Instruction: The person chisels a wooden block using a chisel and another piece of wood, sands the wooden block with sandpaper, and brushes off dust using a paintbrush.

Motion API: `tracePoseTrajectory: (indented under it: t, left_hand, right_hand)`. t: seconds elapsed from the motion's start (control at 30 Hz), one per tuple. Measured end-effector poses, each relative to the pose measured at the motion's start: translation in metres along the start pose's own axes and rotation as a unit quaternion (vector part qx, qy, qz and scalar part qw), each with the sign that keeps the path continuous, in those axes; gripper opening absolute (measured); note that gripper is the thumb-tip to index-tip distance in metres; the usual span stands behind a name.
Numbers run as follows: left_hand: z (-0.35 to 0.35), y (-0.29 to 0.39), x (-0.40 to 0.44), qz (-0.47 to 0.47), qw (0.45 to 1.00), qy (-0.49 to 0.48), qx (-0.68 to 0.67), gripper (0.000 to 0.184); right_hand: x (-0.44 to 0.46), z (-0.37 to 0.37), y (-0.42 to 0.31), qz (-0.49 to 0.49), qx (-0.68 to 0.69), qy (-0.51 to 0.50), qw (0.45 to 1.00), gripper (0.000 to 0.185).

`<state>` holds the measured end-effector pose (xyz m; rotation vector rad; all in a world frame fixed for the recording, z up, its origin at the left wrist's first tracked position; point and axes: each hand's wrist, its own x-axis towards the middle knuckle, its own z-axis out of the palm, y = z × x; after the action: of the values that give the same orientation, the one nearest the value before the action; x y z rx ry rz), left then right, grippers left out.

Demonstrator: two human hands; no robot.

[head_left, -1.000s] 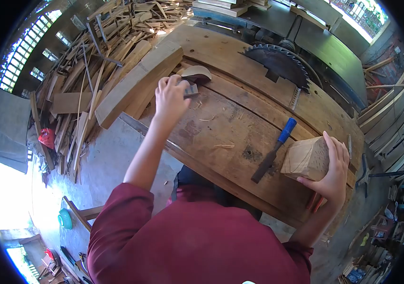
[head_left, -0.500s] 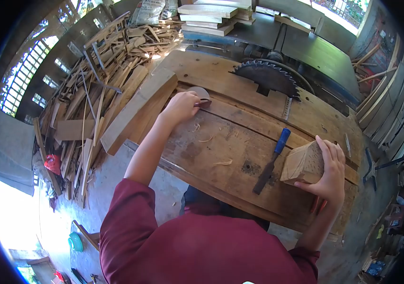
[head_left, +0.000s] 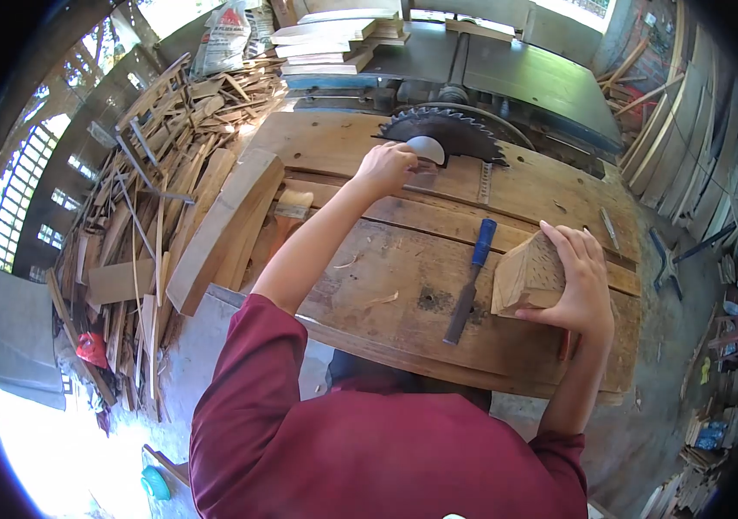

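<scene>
My left hand (head_left: 389, 170) is closed on a pale flat piece with a rounded edge (head_left: 425, 149); a blurred reddish part shows below it, and its kind is unclear. It is held up near the saw blade (head_left: 447, 131). My right hand (head_left: 582, 281) is wrapped over a wooden block (head_left: 531, 275) with angled faces, thumb on the near side. Left of the block lies a chisel with a blue handle (head_left: 484, 244), its blade toward me. Something red (head_left: 566, 344) is partly hidden beside my right wrist.
The wooden bench (head_left: 360, 298) has a long groove and scattered shavings. A thick timber (head_left: 226, 229) and a brush-like thing (head_left: 294, 204) lie on the left. Scrap wood (head_left: 187, 112) is heaped beyond. Stacked boards (head_left: 325, 43) sit on a machine table (head_left: 533, 82) at the back.
My left hand has moved right with the pale piece, from the bench's left side toward the saw blade. The brush-like thing has come into view. My right hand stays on the block.
</scene>
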<state>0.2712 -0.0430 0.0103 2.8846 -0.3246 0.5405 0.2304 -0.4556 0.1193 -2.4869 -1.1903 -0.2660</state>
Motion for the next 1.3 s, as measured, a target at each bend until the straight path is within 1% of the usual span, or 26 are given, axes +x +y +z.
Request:
tracePoseTrajectory:
  t: [0.07, 0.13, 0.17, 0.27, 0.37, 0.47, 0.57, 0.67, 0.7, 0.8, 0.9, 1.0, 1.03, 1.13, 1.2, 1.27, 1.3]
  left_hand:
    - [-0.003, 0.003, -0.003, -0.019, 0.999, 0.028, -0.002, 0.019]
    - [-0.024, 0.015, -0.018, -0.056, 0.996, 0.062, -0.027, 0.021]
    - [-0.037, 0.02, -0.028, -0.098, 0.993, 0.032, -0.054, 0.022]
    - [-0.076, 0.026, -0.068, -0.218, 0.972, -0.077, -0.035, 0.031]
    - [-0.089, 0.002, -0.135, -0.269, 0.949, -0.145, 0.078, 0.043]
    - [-0.104, 0.01, -0.187, -0.401, 0.89, -0.158, 0.145, 0.046]
    - [-0.103, 0.011, -0.237, -0.477, 0.854, -0.166, 0.126, 0.048]
    - [-0.111, 0.022, -0.263, -0.461, 0.876, -0.14, 0.041, 0.047]
    - [-0.11, 0.024, -0.27, -0.441, 0.889, -0.118, 0.024, 0.049]
    - [-0.112, 0.023, -0.28, -0.338, 0.938, 0.002, 0.072, 0.044]
    - [-0.15, 0.048, -0.239, -0.292, 0.953, 0.072, 0.036, 0.031]
    - [-0.168, 0.09, -0.193, -0.37, 0.91, 0.16, -0.096, 0.017]
    - [-0.167, 0.102, -0.183, -0.364, 0.905, 0.189, -0.108, 0.013]
    - [-0.161, 0.147, -0.153, -0.323, 0.905, 0.203, -0.185, 0.02]
    - [-0.15, 0.171, -0.14, -0.263, 0.929, 0.18, -0.188, 0.022]
    - [-0.135, 0.194, -0.13, -0.213, 0.946, 0.145, -0.198, 0.019]
    - [-0.124, 0.204, -0.126, -0.204, 0.942, 0.135, -0.23, 0.017]
  right_hand:
    - [0.0, 0.0, -0.001, 0.002, 0.003, -0.003, 1.0, 0.115]
    - [0.0, 0.0, -0.001, 0.005, 0.003, -0.001, 1.0, 0.115]
    - [0.0, 0.0, -0.001, 0.004, 0.005, -0.002, 1.0, 0.115]
    - [0.001, 0.0, -0.001, 0.003, -0.002, -0.004, 1.0, 0.116]
    - [0.002, 0.0, -0.001, -0.013, 0.0, -0.002, 1.0, 0.116]
    - [0.002, 0.001, 0.0, -0.014, -0.007, -0.003, 1.0, 0.117]
    - [0.003, 0.001, -0.001, -0.013, -0.001, -0.005, 1.0, 0.118]
    - [0.004, 0.001, 0.0, -0.018, -0.002, -0.01, 1.0, 0.118]
    - [0.004, 0.001, 0.0, -0.018, -0.001, -0.011, 1.0, 0.118]
    - [0.004, 0.001, 0.001, -0.014, -0.001, -0.014, 1.0, 0.12]
    - [0.003, 0.003, 0.003, -0.008, -0.001, -0.016, 1.0, 0.123]
    - [0.003, 0.003, 0.003, -0.008, -0.001, -0.012, 1.0, 0.123]
    - [0.002, 0.003, 0.003, -0.008, -0.001, -0.012, 1.0, 0.123]
    - [0.002, 0.002, 0.003, -0.01, 0.003, -0.009, 1.0, 0.123]
    - [0.002, 0.003, 0.003, -0.014, 0.006, -0.007, 1.0, 0.122]
    - [0.002, 0.003, 0.004, -0.019, 0.006, -0.004, 1.0, 0.122]
    - [0.002, 0.003, 0.004, -0.018, 0.004, -0.005, 1.0, 0.122]
